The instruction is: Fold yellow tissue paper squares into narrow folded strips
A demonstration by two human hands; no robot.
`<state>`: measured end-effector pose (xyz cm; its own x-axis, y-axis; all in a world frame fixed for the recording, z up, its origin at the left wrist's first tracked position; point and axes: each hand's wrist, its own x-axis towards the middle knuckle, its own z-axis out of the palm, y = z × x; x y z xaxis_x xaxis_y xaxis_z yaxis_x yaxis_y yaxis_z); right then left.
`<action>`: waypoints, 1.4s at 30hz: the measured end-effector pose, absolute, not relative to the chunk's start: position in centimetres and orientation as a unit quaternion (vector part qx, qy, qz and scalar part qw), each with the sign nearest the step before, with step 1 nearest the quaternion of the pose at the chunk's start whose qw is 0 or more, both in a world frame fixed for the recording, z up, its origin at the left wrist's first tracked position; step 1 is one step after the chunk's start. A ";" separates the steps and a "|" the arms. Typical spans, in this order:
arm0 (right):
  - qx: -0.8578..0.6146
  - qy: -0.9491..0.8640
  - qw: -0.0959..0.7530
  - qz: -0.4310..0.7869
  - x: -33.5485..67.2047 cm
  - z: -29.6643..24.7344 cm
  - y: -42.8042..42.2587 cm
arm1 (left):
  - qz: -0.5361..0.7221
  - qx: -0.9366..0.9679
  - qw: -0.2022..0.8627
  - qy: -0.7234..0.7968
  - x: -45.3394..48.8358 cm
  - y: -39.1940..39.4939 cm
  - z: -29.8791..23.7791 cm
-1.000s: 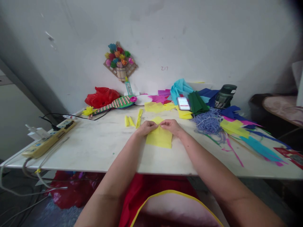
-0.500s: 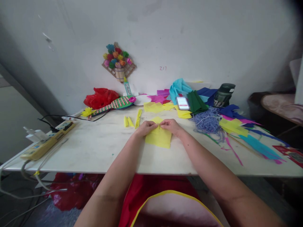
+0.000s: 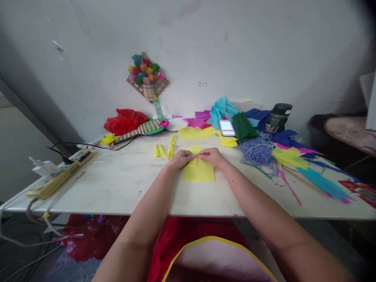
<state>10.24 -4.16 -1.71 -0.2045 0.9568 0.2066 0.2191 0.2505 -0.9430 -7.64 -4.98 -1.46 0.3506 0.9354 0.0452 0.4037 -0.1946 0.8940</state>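
Both hands meet over a square sheet of thin yellow crepe paper [image 3: 201,172] at the middle of the table. My left hand [image 3: 181,159] pinches the paper near its upper middle, thumb and fingers together. From the other side my right hand [image 3: 213,156] pinches the same spot, its fingertips almost touching the left ones. Creases run down from the pinched point, and the paper's lower half hangs flat. To the left of my hands lie several narrow folded yellow paper pieces [image 3: 171,147].
On the right are a tangle of purple yarn [image 3: 258,150], a dark green bottle [image 3: 278,118] and coloured paper scraps [image 3: 288,157]. A phone [image 3: 227,128] lies on yellow paper. At left sit a power strip [image 3: 60,176] and a green decorated fan shape [image 3: 143,129].
The lower part of the yellow paper has turned slightly and shifted right and up. Both hands keep their pinch in nearly the same place.
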 end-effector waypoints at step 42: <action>-0.452 -0.506 0.503 0.536 11.0 -1.7 -3.5 | 0.366 0.693 0.387 0.485 -7.2 -5.2 -1.1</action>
